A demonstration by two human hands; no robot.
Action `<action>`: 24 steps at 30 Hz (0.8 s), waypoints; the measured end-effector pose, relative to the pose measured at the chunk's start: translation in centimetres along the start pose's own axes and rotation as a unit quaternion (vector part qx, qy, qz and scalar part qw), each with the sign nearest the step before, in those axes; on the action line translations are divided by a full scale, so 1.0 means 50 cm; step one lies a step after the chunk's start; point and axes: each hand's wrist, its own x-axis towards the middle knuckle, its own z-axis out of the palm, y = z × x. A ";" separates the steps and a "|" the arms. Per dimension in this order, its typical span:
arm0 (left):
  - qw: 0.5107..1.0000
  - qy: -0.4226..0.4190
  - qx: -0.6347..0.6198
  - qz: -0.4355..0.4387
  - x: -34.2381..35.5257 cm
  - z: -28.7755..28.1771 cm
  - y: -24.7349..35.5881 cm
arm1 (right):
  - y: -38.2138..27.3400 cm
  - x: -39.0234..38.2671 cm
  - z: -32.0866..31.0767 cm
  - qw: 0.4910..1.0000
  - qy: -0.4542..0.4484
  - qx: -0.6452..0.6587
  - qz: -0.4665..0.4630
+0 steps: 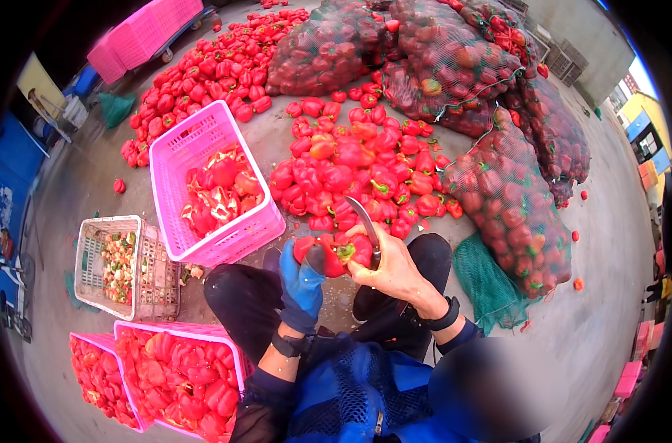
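Observation:
A red bell pepper [360, 251] with a green stem is held in front of my knees. My left hand [301, 286], in a blue glove with a dark fingertip, is closed round its left side. In my bare right hand [396, 272] is a knife [362, 219] with a curved blade; the blade points up and away past the pepper, and my right thumb lies close to the pepper. Just left of my knees, a tilted pink crate [218, 249] holds cut red peppers [221, 188]. Beyond my hands lies a heap of whole red peppers [351, 159].
Full mesh sacks of peppers [509, 214] stand at right and back, a green net [487, 284] beside them. A whitish crate [156, 277] of pepper cores sits left. Two pepper-filled pink crates [241, 362] stand lower left. Pink crates [140, 33] rest on a trolley far left.

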 end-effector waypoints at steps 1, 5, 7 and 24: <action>0.998 0.023 -0.056 -0.036 0.002 -0.006 -0.015 | 0.015 -0.001 0.007 0.993 0.006 0.103 0.059; 0.885 0.016 -0.417 -0.206 0.072 -0.081 -0.018 | 0.078 -0.017 0.022 0.917 0.078 0.350 0.174; 0.891 0.079 -0.413 -0.168 0.147 -0.138 -0.008 | 0.082 -0.019 0.021 0.900 0.126 0.382 0.169; 0.981 -0.106 0.155 -0.052 0.011 -0.006 -0.021 | 0.045 0.014 0.079 0.980 0.101 -0.114 -0.130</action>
